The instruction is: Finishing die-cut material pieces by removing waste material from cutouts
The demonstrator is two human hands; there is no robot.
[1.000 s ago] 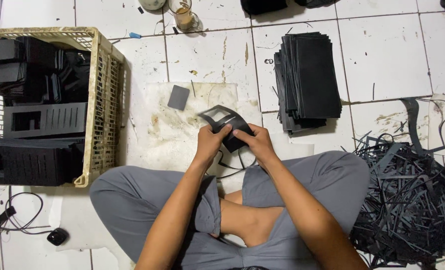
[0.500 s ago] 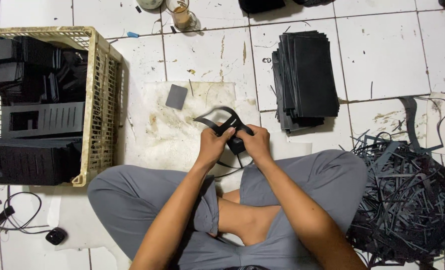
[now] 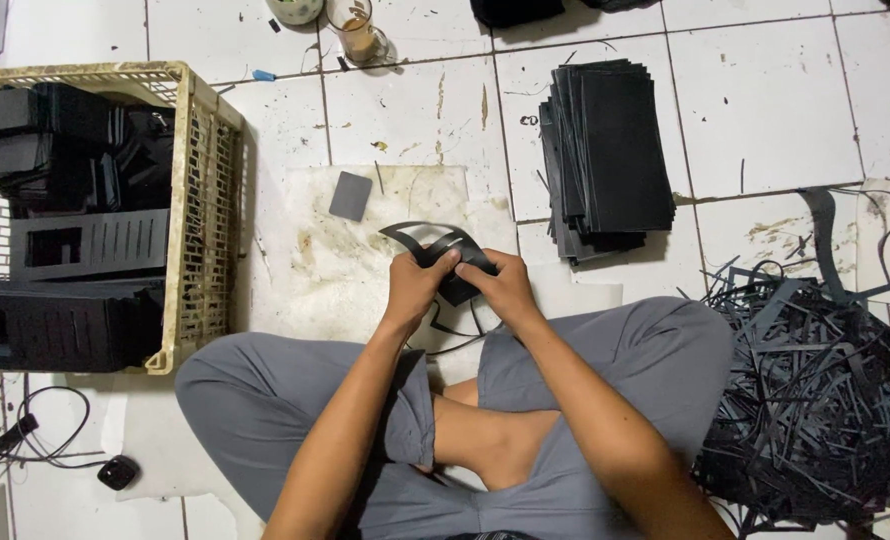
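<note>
Both hands are closed together on a black sheet piece, held just above a stained white board that lies on the tiled floor in front of the seated person's crossed legs. The left hand pinches the piece from its left side and the right hand from its right, fingertips meeting over the middle. Thin curved strips of the same black stuff arc up and away from the grip, and more loops hang below it.

The piece looks light and thin, flexible enough to bend under the fingers without snapping; it seems likely to flop if held by a strip alone, so the solid middle part is the surer place to hold.

On the board, up and to the left of the piece, lies a small grey square. Left of the board stands a cream plastic crate full of black moulded parts. Beyond the board's right edge is a stack of black sheets, and further right a heap of black offcut strips
</note>
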